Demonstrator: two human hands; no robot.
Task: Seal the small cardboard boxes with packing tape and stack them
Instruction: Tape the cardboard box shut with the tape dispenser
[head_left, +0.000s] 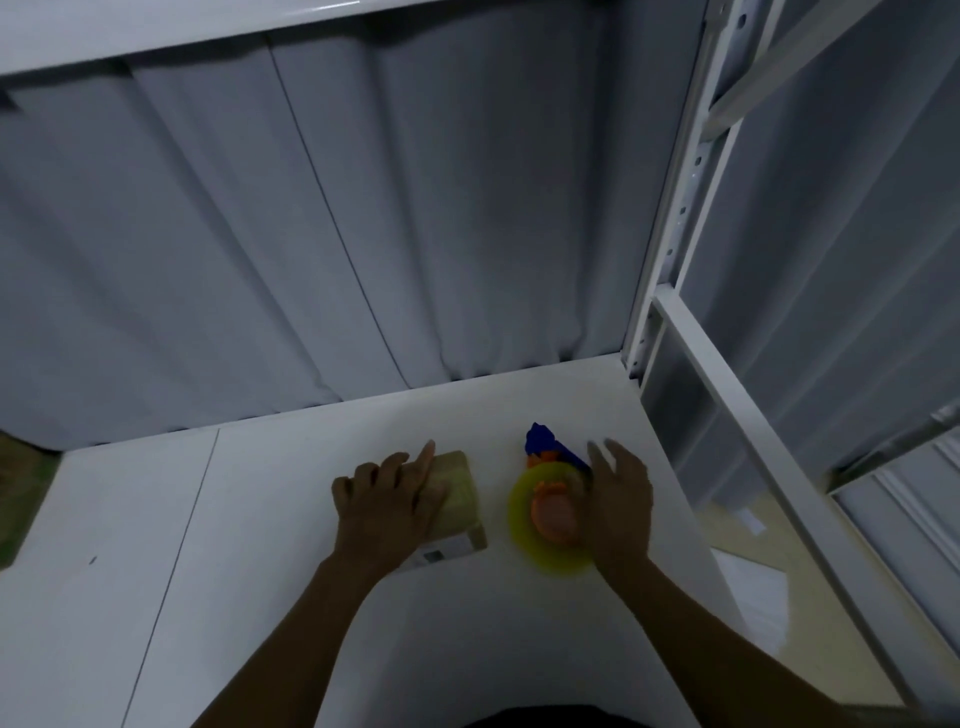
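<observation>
Head view: left hand (389, 506) rests flat on the square, matte cardboard box (460, 486), fingers loosely together. Just beyond its fingertips, a round yellow tape dispenser (524, 525) with a blue handle sits beside the spread-fingered right hand (618, 504) on a smooth white table (260, 519).

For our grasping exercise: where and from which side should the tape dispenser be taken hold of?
Probably grip the blue handle of the tape dispenser, coming from the right, where the right hand is. The handle juts away from the yellow roll, which lies flat; the cardboard box blocks the left.
</observation>
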